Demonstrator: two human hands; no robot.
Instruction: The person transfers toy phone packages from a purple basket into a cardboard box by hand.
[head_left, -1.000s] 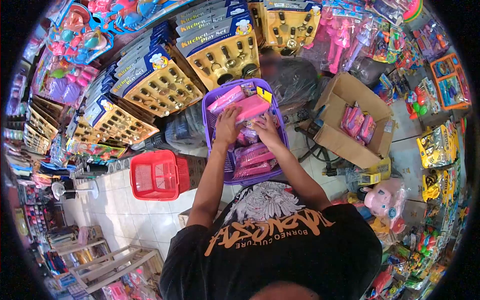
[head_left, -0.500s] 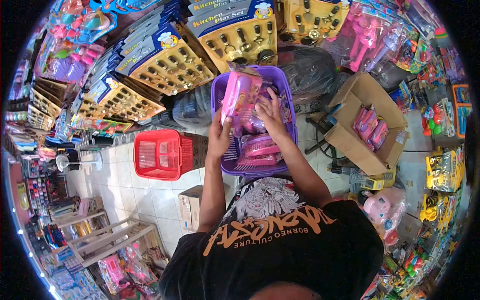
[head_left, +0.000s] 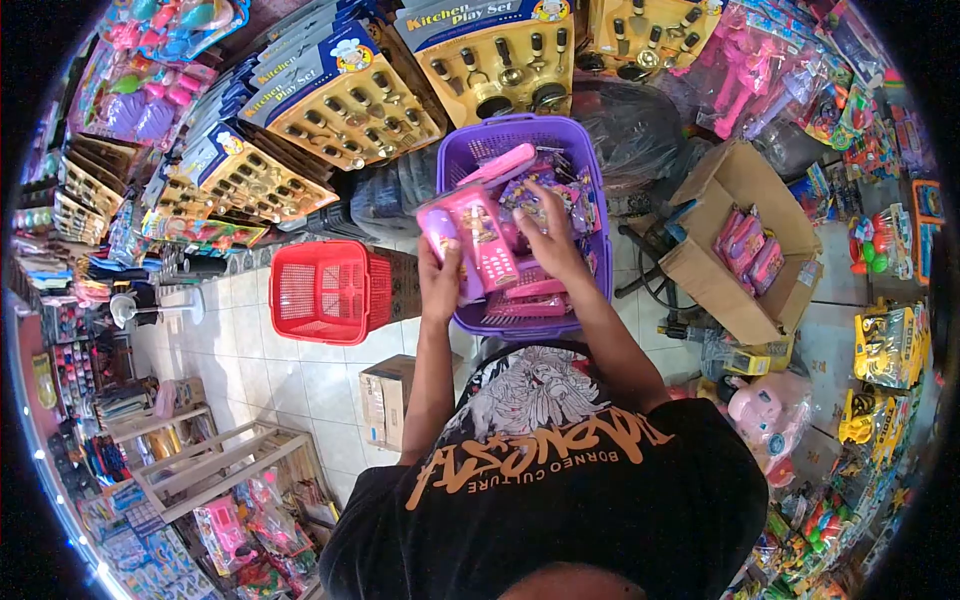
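Observation:
A purple plastic basket (head_left: 590, 160) stands in front of me, filled with several pink packaged toys. My left hand (head_left: 438, 283) grips a pink toy phone pack (head_left: 470, 240), held tilted above the basket's near left side. My right hand (head_left: 548, 245) is down inside the basket, its fingers on the pink packs (head_left: 530, 300) lying there. Another pink pack (head_left: 500, 163) leans at the basket's far side.
A red basket (head_left: 320, 292) sits left on the tiled floor. An open cardboard box (head_left: 700, 255) with pink packs is at right. Kitchen play sets (head_left: 350, 100) hang behind. A small carton (head_left: 385, 398), a wooden rack (head_left: 215, 465) and toy displays surround me.
My left hand lifted the pink phone pack out of the basket, then tipped it flatter and nearer me. My right hand left that pack and went back onto the packs in the basket.

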